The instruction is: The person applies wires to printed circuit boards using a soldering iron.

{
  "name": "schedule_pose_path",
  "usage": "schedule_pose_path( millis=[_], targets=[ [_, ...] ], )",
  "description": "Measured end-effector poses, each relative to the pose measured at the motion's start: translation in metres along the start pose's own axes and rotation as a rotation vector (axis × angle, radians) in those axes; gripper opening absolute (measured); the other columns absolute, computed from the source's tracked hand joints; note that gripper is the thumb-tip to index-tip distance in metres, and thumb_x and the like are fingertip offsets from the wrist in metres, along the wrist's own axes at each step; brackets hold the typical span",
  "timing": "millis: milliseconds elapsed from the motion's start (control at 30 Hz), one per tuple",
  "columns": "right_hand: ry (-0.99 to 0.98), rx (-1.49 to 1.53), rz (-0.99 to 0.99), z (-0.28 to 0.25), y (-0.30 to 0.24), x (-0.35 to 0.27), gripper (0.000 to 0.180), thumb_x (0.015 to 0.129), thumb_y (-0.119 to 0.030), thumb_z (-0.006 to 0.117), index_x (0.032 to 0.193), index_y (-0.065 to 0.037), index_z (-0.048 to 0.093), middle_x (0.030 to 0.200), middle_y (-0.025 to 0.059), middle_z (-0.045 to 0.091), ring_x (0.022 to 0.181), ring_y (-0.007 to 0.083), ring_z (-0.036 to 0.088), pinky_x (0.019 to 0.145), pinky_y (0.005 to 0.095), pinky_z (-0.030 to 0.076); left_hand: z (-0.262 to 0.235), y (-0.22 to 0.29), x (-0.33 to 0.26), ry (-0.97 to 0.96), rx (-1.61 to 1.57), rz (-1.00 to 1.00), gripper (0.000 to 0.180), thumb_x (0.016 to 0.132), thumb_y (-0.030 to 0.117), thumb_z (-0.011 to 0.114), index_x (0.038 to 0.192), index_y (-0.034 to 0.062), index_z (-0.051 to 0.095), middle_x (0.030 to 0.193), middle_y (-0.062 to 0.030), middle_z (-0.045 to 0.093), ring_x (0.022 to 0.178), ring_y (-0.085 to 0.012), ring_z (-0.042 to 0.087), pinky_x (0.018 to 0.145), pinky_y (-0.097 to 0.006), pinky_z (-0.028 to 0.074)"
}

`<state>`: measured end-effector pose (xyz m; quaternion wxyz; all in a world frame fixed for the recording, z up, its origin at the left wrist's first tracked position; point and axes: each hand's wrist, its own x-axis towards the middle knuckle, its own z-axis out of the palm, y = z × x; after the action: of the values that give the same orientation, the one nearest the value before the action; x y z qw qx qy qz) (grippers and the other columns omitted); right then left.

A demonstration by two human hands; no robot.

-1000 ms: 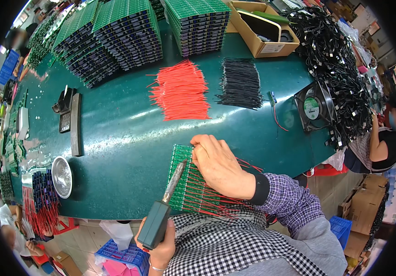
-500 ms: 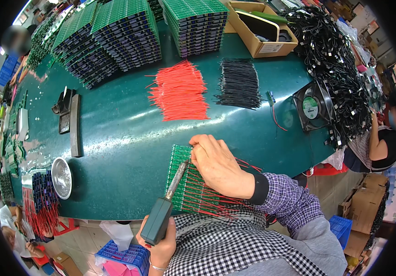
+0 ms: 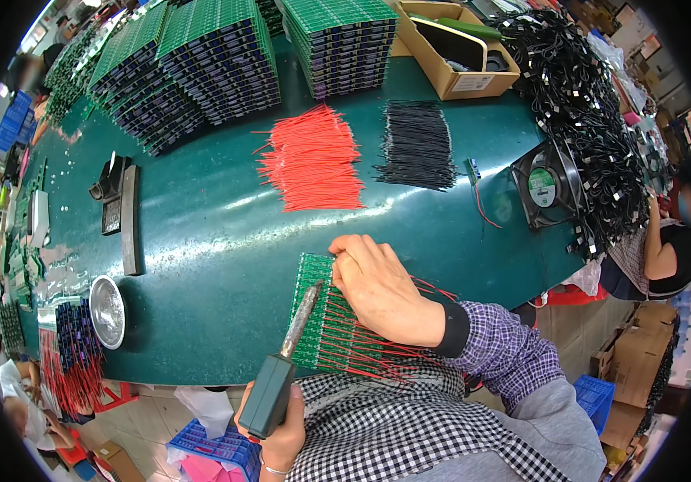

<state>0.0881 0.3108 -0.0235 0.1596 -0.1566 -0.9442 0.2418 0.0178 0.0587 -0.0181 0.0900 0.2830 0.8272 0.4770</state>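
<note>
My left hand (image 3: 285,438) is wrapped round the dark grey handle of a soldering iron (image 3: 268,394). Its long metal tip points up and away, over a green circuit board panel (image 3: 307,313) at the table's near edge. Whether the tip touches the board I cannot tell. Thin red wires (image 3: 349,344) stick out to the right from a row along the panel. My right hand (image 3: 389,293) rests over the panel's upper right part, thumb and fingers pinched together at its edge. What sits between those fingertips is hidden.
Beyond the panel lie a pile of red wires (image 3: 311,161) and a bundle of black wires (image 3: 419,146). Tall stacks of green boards (image 3: 221,60) stand at the back. A metal bowl (image 3: 108,312) is at left; a fan (image 3: 544,186) and black cables (image 3: 578,96) are at right.
The soldering iron has shifted slightly left, its tip drawing a little away from my right fingertips. My left hand moved with it; my right hand and the panel stayed put.
</note>
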Motion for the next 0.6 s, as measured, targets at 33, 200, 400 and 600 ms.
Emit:
schedule_pose_path(
  millis=[33,200,400,600],
  targets=[
    [0.001,0.005,-0.007,0.0,0.0,0.0,0.016,0.082,0.002,0.063,0.095,-0.001,0.054,0.116,0.0152,0.055,0.103,0.0298,0.055,0.082,0.0389,0.041,0.0,0.0,-0.001,0.009,-0.032,-0.034,0.017,0.074,0.001,0.077,0.087,-0.0035,0.068,0.079,-0.0125,0.064,0.062,-0.0231,0.062,0.056,-0.033,0.049],
    [-0.001,0.003,-0.001,0.001,0.001,0.0,0.015,0.082,0.002,0.063,0.094,-0.001,0.054,0.116,0.0151,0.055,0.103,0.0297,0.055,0.083,0.0389,0.041,-0.007,-0.002,-0.007,-0.064,-0.063,-0.128,0.028,0.081,0.001,0.078,0.106,-0.0047,0.067,0.093,-0.0095,0.069,0.08,-0.0182,0.063,0.072,-0.03,0.051],
    [0.001,-0.008,0.004,0.0,0.0,0.0,0.015,0.082,0.002,0.063,0.094,-0.001,0.054,0.116,0.0152,0.055,0.103,0.0299,0.055,0.083,0.0387,0.041,-0.004,-0.001,-0.006,-0.035,-0.041,-0.054,0.03,0.081,0.0,0.078,0.108,-0.0043,0.066,0.093,-0.0086,0.067,0.078,-0.0178,0.063,0.07,-0.03,0.051],
    [0.014,0.001,0.008,0.002,-0.001,0.0,0.015,0.082,0.002,0.063,0.094,-0.001,0.054,0.116,0.0154,0.055,0.102,0.0303,0.055,0.082,0.0389,0.042,-0.002,-0.007,-0.014,0.041,-0.129,-0.198,0.026,0.079,0.001,0.079,0.101,-0.0036,0.066,0.088,-0.0097,0.067,0.068,-0.0164,0.062,0.06,-0.029,0.05]
  ],
)
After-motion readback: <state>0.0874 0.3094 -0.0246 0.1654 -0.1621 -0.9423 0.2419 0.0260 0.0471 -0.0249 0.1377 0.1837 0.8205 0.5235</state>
